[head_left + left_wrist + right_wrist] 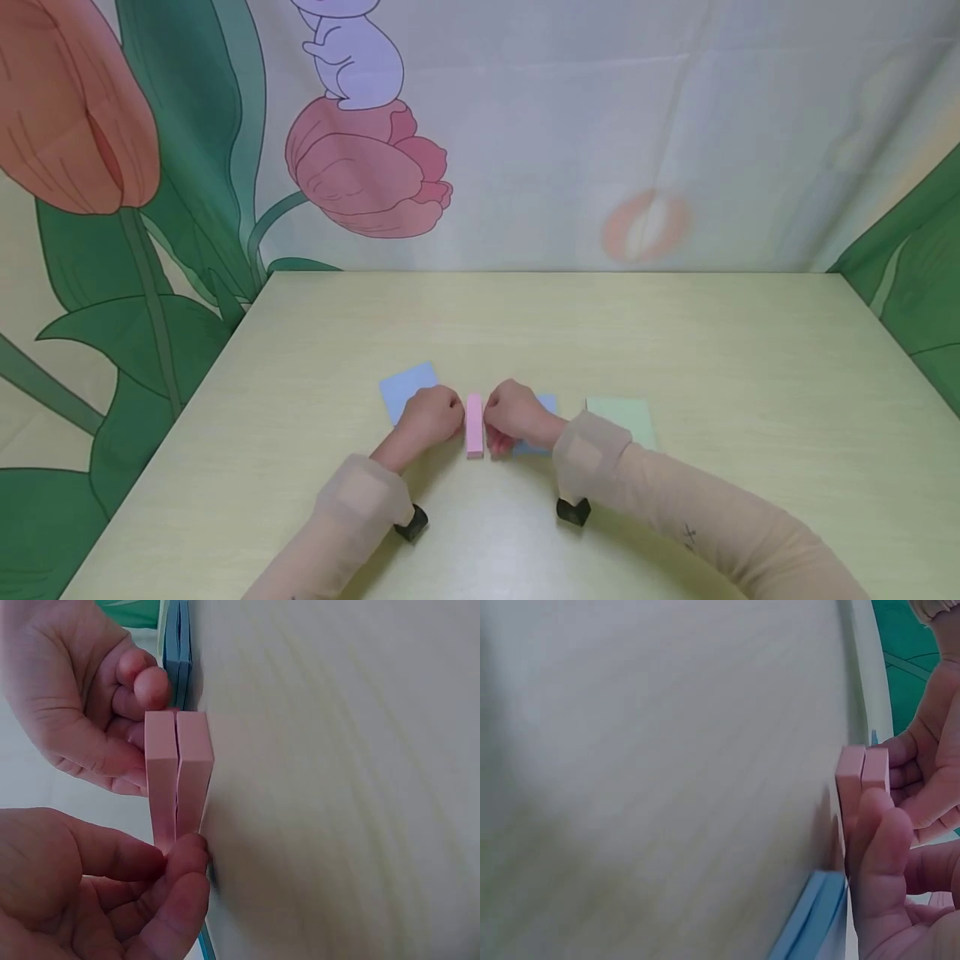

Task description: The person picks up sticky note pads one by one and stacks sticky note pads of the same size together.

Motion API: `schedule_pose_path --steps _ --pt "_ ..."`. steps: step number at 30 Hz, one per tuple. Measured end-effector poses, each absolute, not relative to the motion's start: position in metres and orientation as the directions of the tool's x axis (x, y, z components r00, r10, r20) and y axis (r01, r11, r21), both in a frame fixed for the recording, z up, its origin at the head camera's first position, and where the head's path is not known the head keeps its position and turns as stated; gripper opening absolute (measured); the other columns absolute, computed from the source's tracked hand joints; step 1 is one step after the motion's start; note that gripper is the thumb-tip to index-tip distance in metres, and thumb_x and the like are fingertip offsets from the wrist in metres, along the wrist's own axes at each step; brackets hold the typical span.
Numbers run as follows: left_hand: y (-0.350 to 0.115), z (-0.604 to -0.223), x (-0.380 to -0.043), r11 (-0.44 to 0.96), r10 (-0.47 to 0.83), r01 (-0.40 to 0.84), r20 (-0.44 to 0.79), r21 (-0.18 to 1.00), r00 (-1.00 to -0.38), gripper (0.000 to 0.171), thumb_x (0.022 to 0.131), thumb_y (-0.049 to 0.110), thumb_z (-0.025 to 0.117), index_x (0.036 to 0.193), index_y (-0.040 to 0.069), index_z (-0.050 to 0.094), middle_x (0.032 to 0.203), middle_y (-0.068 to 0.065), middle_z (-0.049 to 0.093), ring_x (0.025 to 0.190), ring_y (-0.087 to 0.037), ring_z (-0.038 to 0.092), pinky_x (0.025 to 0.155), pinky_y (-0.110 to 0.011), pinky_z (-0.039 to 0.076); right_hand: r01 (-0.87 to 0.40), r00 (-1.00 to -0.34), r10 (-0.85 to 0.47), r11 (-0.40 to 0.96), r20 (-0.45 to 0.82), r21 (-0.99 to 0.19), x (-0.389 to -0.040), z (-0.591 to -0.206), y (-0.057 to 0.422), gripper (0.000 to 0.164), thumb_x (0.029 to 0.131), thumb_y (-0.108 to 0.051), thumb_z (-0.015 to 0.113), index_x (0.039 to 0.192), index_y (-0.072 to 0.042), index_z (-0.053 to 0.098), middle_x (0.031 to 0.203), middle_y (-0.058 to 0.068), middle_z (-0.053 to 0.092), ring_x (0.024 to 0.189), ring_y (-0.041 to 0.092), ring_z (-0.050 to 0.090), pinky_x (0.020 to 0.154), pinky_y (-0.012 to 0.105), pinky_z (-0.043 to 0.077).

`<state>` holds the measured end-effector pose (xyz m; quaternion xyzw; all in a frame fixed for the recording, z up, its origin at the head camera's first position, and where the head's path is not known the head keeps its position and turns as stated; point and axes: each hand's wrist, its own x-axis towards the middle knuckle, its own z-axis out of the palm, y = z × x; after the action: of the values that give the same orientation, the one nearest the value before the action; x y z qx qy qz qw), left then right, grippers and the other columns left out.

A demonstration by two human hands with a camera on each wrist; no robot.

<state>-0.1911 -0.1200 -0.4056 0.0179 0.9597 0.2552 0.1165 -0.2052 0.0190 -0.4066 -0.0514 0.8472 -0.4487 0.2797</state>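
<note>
Two slim pink oblong blocks (474,427) lie stacked one on the other, their edges nearly flush. My left hand (437,414) is at their left side, its fingers curled and thumb and fingertips at the stack, as the left wrist view shows close up. Opposite it, my right hand (516,415) bends its fingers against the right side of the pink blocks (862,769). In the left wrist view, the near faces of the pair (180,742) show a thin gap between the layers. My fingertips hide part of the blocks' sides.
A blue square pad (408,387) lies left of the pink stack, partly behind my left hand. Another blue pad (536,446), of two layers, sits under and beside my right hand. Farther right is a pale green square (624,417). The table's back edge meets a printed curtain.
</note>
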Motion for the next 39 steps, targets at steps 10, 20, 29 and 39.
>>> schedule_pose_path --steps 10,20,29,39 --pt "-0.121 -0.404 -0.181 0.840 0.117 -0.037 -0.247 0.541 -0.962 0.017 0.079 0.007 0.051 0.063 0.007 0.057 0.049 0.002 0.047 0.048 -0.010 0.040 0.045 -0.019 0.029 0.216 -0.846 -0.329 0.508 -0.420 -0.834 -0.197 -0.410 0.018 0.008 0.086 -0.001 0.048 0.085 0.004 0.054 0.060 0.009 0.058 0.040 0.012 0.054 0.043 0.023 0.048" --pt "-0.123 -0.412 -0.184 0.803 0.093 -0.090 -0.273 0.590 -0.958 0.011 0.078 0.008 0.054 0.070 0.009 0.062 0.056 -0.001 0.059 0.052 -0.009 0.048 0.049 -0.019 0.035 0.208 -0.866 -0.310 0.489 -0.392 -0.847 -0.194 -0.416 0.016 0.005 0.083 0.000 0.053 0.083 0.005 0.054 0.059 0.010 0.060 0.039 0.011 0.054 0.044 0.025 0.049" --pt "-0.123 -0.414 -0.183 0.786 0.096 -0.090 -0.266 0.611 -0.959 0.011 0.080 0.009 0.055 0.072 0.007 0.062 0.057 -0.001 0.060 0.052 -0.009 0.050 0.049 -0.019 0.036 0.233 -0.859 -0.306 0.480 -0.410 -0.846 -0.194 -0.416 0.015 0.008 0.083 -0.002 0.056 0.088 0.005 0.054 0.060 0.010 0.059 0.041 0.011 0.054 0.044 0.025 0.049" --pt "-0.126 -0.413 -0.175 0.769 0.110 -0.096 -0.278 0.633 -0.954 0.010 0.079 0.007 0.055 0.072 0.006 0.062 0.059 -0.002 0.060 0.052 -0.010 0.051 0.049 -0.019 0.038 0.279 -0.832 -0.314 0.475 -0.457 -0.835 -0.189 -0.409 0.016 0.029 0.083 0.000 0.053 0.110 0.009 0.049 0.067 0.013 0.062 0.045 0.011 0.055 0.046 0.024 0.050"
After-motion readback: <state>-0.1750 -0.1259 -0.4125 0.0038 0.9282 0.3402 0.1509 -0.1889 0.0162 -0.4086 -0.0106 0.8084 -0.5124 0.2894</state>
